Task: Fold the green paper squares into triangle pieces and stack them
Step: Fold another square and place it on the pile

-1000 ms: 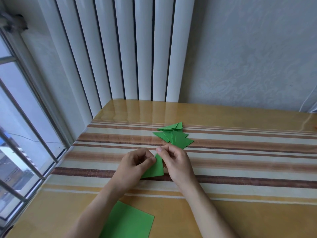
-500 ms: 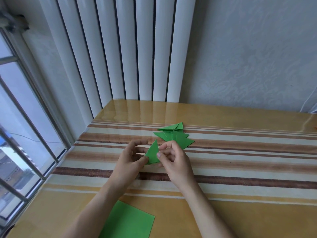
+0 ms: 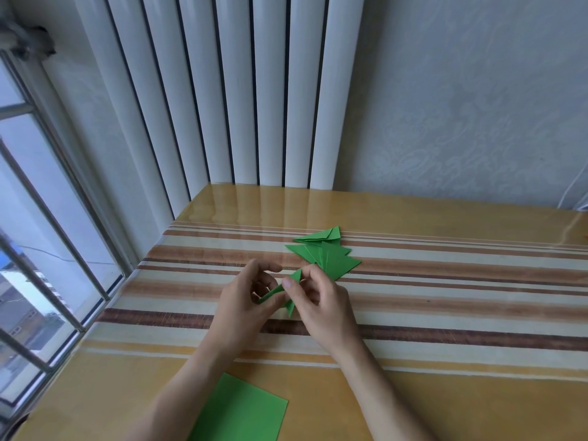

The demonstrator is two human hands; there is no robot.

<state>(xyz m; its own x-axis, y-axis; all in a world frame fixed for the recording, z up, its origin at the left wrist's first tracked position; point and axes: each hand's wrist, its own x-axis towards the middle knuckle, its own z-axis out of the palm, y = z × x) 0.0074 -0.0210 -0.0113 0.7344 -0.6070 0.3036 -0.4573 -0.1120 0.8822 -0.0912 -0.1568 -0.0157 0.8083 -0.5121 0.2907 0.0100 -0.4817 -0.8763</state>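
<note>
Folded piece (image 3: 294, 278) tipped flatter since | left hand (image 3: 245, 303), right hand (image 3: 321, 297) both pinch it; finished triangles (image 3: 324, 254) just beyond

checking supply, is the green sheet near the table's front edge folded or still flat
Flat and unfolded: the green sheet lies spread on the table, showing no crease.

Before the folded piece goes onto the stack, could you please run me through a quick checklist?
1. Left hand grips the folded piece: ok.
2. Right hand pinches it too: ok.
3. Piece folded to a finished triangle: cannot tell, fingers cover it.
4. Stack of triangles lies free beyond the hands: ok.
5. Stack tidy: not ok, pieces fan out.
6. Flat green sheet waits near the table edge: ok.
</note>
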